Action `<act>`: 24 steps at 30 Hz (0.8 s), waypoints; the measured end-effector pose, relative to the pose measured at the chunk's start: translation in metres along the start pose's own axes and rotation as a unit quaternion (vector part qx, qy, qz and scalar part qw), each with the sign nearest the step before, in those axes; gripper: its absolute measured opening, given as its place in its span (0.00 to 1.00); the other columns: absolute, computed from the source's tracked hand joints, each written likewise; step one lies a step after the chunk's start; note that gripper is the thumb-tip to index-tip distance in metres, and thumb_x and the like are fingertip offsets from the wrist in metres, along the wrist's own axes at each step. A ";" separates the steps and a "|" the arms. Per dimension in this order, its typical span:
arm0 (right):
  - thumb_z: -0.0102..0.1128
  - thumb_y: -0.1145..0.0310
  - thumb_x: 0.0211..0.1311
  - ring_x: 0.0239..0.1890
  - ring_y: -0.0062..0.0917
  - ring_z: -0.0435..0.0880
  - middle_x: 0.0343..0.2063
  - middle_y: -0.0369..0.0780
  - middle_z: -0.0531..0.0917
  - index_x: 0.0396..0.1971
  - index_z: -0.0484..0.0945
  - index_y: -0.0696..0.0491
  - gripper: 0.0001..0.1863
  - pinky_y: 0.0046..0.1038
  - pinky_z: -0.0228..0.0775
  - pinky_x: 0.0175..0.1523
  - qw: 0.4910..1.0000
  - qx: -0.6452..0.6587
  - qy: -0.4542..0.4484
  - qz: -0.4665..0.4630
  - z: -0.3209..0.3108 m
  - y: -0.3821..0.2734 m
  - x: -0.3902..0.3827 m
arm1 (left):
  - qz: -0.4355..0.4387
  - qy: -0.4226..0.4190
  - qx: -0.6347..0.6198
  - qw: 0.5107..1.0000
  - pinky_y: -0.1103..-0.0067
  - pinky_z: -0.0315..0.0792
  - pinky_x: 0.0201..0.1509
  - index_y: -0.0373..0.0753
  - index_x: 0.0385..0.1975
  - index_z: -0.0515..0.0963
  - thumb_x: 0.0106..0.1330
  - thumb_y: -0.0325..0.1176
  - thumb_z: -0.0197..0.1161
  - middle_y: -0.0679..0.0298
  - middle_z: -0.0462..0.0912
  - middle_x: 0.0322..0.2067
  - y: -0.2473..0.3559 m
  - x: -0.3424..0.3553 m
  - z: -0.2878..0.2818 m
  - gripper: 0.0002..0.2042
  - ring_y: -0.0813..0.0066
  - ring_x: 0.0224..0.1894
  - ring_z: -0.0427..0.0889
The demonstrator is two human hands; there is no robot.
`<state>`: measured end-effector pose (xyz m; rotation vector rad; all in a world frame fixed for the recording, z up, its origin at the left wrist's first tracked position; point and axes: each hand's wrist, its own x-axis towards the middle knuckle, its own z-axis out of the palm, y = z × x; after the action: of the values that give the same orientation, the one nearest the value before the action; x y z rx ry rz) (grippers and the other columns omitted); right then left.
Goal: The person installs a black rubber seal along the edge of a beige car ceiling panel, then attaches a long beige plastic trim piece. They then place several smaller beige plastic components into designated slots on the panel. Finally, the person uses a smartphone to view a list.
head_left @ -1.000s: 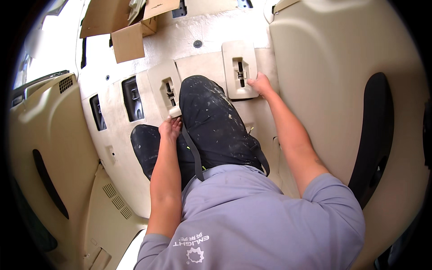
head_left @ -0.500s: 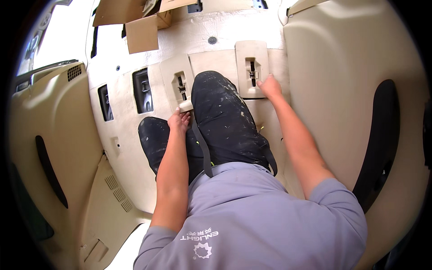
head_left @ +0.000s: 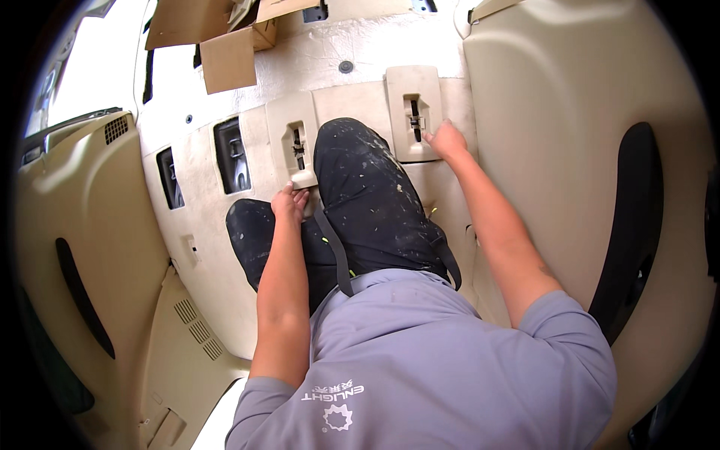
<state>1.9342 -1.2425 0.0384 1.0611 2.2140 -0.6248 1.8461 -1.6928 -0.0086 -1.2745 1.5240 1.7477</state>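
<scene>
Two beige plastic covers, each with a slot holding a dark latch-like part, lie on the carpeted vehicle floor. My left hand (head_left: 290,202) pinches the near edge of the left cover (head_left: 279,135), thumb on the edge and the other fingers curled beneath. My bent right hand (head_left: 448,142) grips the near right side of the right cover (head_left: 400,84), fingertips beside its slot. My raised knee (head_left: 349,150), in dark paint-spotted trousers, comes up between the covers.
Left of the covers, two dark floor recesses (head_left: 233,154) show metal parts inside. An open cardboard box (head_left: 229,60) stands at the far left. Beige side panels (head_left: 540,150) with dark handles flank me. A dark strap (head_left: 334,247) hangs from my waist.
The left cover has turned slightly and its near end looks flatter to the floor. My right fingertips have shifted a little farther over the right cover. The whole view has moved slightly.
</scene>
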 end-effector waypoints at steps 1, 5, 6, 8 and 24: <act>0.69 0.48 0.63 0.56 0.47 0.85 0.53 0.56 0.85 0.65 0.65 0.68 0.44 0.43 0.78 0.60 1.000 0.004 0.008 -0.002 0.001 0.001 -0.002 | -0.002 -0.001 -0.003 1.000 0.56 0.83 0.51 0.25 0.59 0.69 0.76 0.33 0.60 0.40 0.80 0.51 -0.002 0.001 -0.001 0.20 0.44 0.47 0.86; 0.69 0.47 0.62 0.56 0.46 0.85 0.53 0.55 0.84 0.69 0.63 0.66 0.47 0.43 0.78 0.60 1.000 0.011 0.019 -0.001 0.006 0.004 -0.003 | -0.017 0.020 0.087 0.996 0.59 0.84 0.45 0.25 0.55 0.72 0.76 0.35 0.61 0.39 0.82 0.48 0.004 -0.003 0.008 0.18 0.47 0.41 0.87; 0.69 0.47 0.62 0.56 0.46 0.85 0.54 0.55 0.84 0.70 0.62 0.66 0.47 0.43 0.78 0.60 1.000 0.010 0.018 0.002 0.007 0.005 -0.002 | -0.016 0.034 0.128 0.991 0.61 0.84 0.39 0.24 0.53 0.73 0.75 0.35 0.62 0.40 0.84 0.44 0.006 -0.005 0.011 0.18 0.48 0.36 0.87; 0.69 0.47 0.62 0.56 0.46 0.85 0.54 0.55 0.84 0.69 0.64 0.65 0.46 0.43 0.77 0.60 1.000 0.008 0.031 -0.002 0.013 0.008 0.000 | -0.013 0.060 0.211 0.976 0.66 0.85 0.28 0.23 0.48 0.75 0.73 0.35 0.65 0.43 0.86 0.36 0.009 -0.013 0.018 0.18 0.52 0.26 0.87; 0.67 0.47 0.63 0.56 0.50 0.84 0.52 0.56 0.85 0.59 0.75 0.61 0.36 0.45 0.75 0.61 0.994 0.042 0.097 -0.010 0.028 0.018 -0.001 | 0.077 0.007 -0.076 0.994 0.77 0.71 0.23 0.28 0.50 0.68 0.70 0.29 0.67 0.55 0.81 0.36 0.006 -0.027 0.018 0.17 0.64 0.29 0.84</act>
<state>1.9583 -1.2502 0.0167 1.1890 2.3855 -0.6509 1.8475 -1.6715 0.0171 -1.2739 1.5592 1.9901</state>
